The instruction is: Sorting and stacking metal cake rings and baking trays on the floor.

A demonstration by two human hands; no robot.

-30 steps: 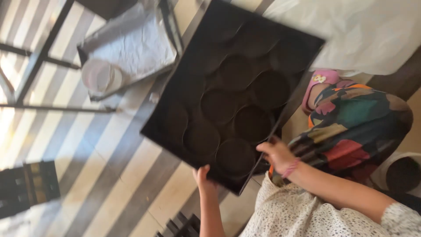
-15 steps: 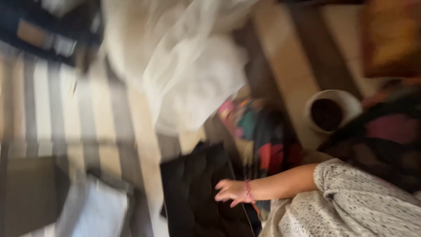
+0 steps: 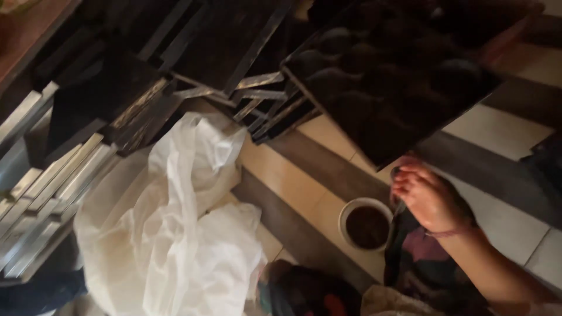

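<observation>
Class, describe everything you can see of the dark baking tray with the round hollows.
The dark baking tray is black, metal by its look, with rows of round hollows that seem dark-coated. It sits tilted at the upper right, above the striped floor. Its near corner points down toward the right hand, whose fingers meet its lower edge. Its far side runs out of view; stacked trays lie beside it.
</observation>
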